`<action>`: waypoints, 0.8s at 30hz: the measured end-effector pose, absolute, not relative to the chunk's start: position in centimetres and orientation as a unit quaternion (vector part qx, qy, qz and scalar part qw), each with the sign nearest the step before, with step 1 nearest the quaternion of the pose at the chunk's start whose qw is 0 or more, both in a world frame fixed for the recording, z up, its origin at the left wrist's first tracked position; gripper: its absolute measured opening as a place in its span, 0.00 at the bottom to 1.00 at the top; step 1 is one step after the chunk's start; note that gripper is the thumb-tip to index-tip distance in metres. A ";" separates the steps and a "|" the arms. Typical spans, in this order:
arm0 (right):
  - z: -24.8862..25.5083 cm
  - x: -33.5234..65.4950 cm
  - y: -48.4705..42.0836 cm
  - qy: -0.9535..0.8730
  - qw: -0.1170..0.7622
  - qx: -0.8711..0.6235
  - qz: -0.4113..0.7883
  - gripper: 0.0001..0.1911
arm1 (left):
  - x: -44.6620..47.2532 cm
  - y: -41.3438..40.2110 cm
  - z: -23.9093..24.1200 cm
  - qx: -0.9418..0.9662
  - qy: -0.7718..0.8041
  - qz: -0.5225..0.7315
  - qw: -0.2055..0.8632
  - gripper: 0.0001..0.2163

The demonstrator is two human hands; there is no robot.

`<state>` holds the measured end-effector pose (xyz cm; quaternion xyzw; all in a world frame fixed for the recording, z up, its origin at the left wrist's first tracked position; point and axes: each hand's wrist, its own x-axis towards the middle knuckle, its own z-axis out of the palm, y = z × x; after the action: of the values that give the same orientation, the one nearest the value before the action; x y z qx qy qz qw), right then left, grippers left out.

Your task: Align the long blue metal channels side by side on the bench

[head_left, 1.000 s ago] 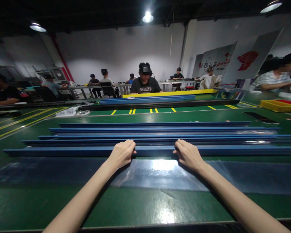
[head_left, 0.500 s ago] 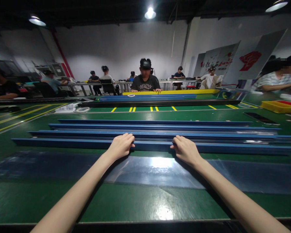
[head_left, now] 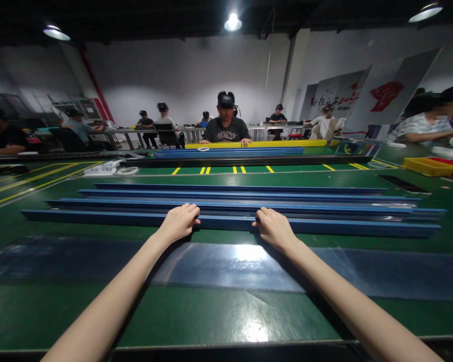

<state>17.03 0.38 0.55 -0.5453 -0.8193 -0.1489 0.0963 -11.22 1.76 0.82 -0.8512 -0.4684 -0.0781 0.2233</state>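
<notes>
My left hand (head_left: 180, 220) has its fingers curled over the top edge of the nearest blue channel strip (head_left: 226, 222). To the right, my right hand (head_left: 275, 225) grips the same strip in the same way, and a stretch of blue shows between the two hands. Several more long blue channel strips (head_left: 234, 192) lie parallel just behind it, close together. Fingertips on the far side of the edge are partly hidden. Under my forearms a clear, shiny plastic strip (head_left: 215, 266) lies flat across the green table (head_left: 196, 317).
Farther back are a long black strip (head_left: 249, 160), a white roll (head_left: 127, 171) and a yellow strip (head_left: 279, 144) under a co-worker's hands. At right lie a phone (head_left: 403, 184) and a yellow tray (head_left: 430, 166). Other people sit along the far wall.
Both hands have shifted a little left and slightly away, still on the nearest blue strip. The right ends of the blue strips now appear farther left.
</notes>
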 end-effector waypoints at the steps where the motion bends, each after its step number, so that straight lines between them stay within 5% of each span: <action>1: 0.6 16.8 0.4 -0.820 0.097 -0.544 -0.148 0.08 | -11.4 1.8 0.8 -0.850 -0.471 -0.076 0.222 0.04; 24: 0.4 17.4 0.1 -0.874 0.131 -0.460 -0.087 0.06 | -12.0 -0.1 1.2 -0.851 -0.488 -0.076 0.181 0.05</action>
<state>17.36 0.13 0.39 -0.4599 -0.8740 -0.0867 0.1311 -12.02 -0.11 1.17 -0.8505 -0.4880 -0.0759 0.1809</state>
